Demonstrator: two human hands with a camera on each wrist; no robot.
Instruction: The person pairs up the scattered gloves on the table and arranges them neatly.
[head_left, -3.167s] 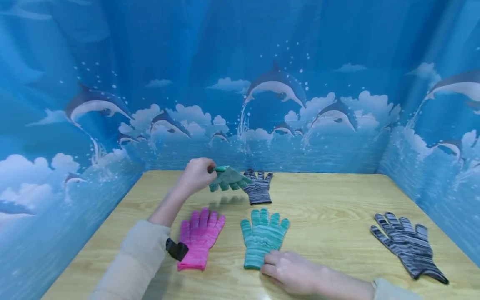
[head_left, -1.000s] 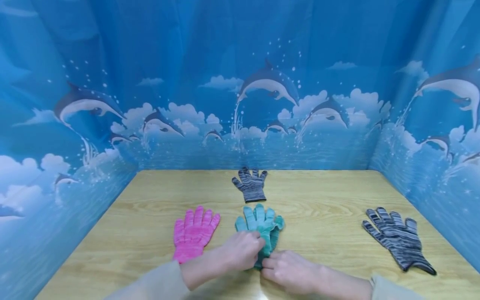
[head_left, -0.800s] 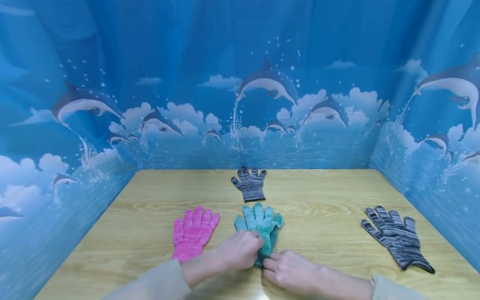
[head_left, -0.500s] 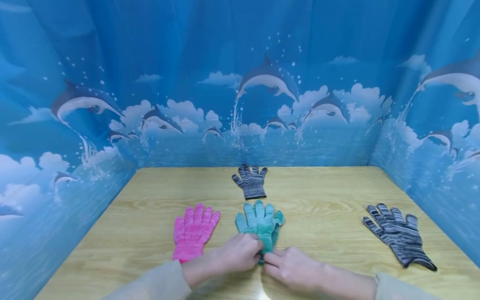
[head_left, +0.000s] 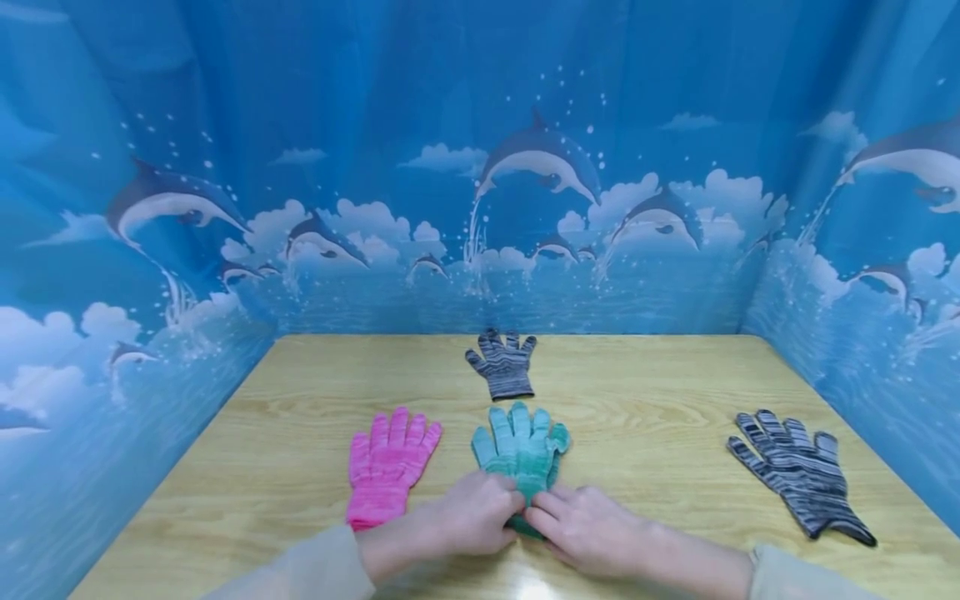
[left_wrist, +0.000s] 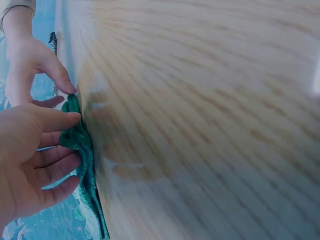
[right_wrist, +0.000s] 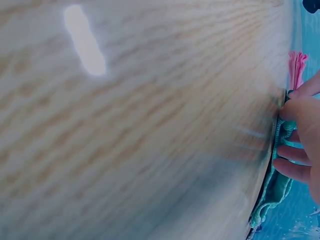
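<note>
Two green knit gloves lie stacked at the front middle of the table. The top green glove [head_left: 517, 450] covers most of the lower one, whose edge [head_left: 558, 454] shows on the right under a curled finger. My left hand [head_left: 480, 510] pinches the left part of the cuff area, thumb against bunched green fabric [left_wrist: 77, 137] in the left wrist view. Close beside it, my right hand [head_left: 588, 529] pinches the right part of the cuff, its thumb at the green edge [right_wrist: 286, 131] in the right wrist view. Both hands partly hide the cuffs.
A pink glove [head_left: 390, 467] lies flat to the left, close to the left forearm. One grey-and-black striped glove [head_left: 506, 367] is near the table's back edge; another striped glove [head_left: 806, 479] lies at the right. Blue dolphin-print curtains [head_left: 420, 167] surround the wooden table [head_left: 637, 400].
My left hand has brought the second green glove from the back and laid it over the first. Recently, the right hand has shifted slightly up onto the cuff.
</note>
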